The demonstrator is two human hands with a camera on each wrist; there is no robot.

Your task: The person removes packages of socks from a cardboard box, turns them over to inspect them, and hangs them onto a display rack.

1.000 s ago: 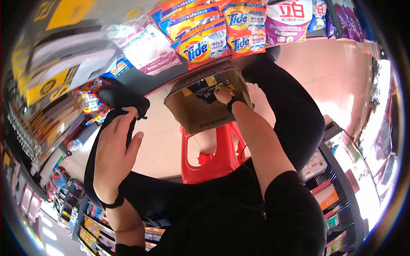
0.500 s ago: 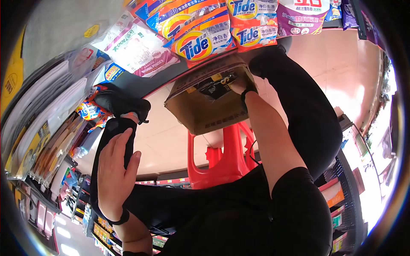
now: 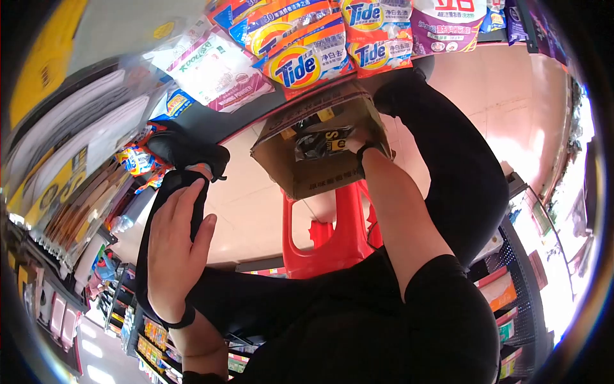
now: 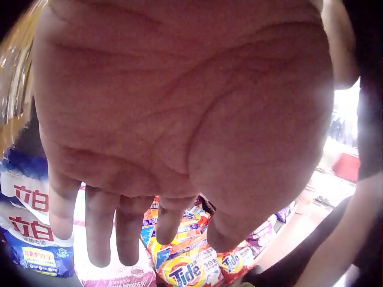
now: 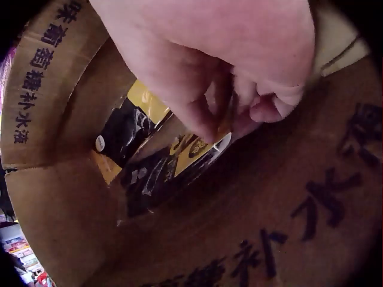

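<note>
My right hand (image 3: 363, 142) reaches down into an open cardboard box (image 3: 329, 182), its thumb and fingers pinching the end of a glossy black-and-yellow plastic packet (image 3: 316, 144). In the right wrist view the packet (image 5: 173, 164) slants across the box's inside, held at its yellow end. Another black-and-yellow packet (image 5: 125, 128) lies deeper, beside it. My left hand (image 3: 176, 246) hangs in the air over the left leg, fingers extended and thumb apart. Its bare palm (image 4: 185, 101) fills most of the left wrist view, holding nothing.
Under the box's near side stands a red plastic stool (image 3: 326, 253). Orange Tide bags (image 3: 307, 64) and a white-and-pink washing powder bag (image 3: 217, 73) line the shelf ahead. Packaged goods hang on the left (image 3: 77, 147). My black-clad legs (image 3: 457, 166) flank the box.
The head view has shifted slightly. In the box, my right hand has moved rightward with the packet, which now shows more of its yellow label. The left hand keeps its pose.
</note>
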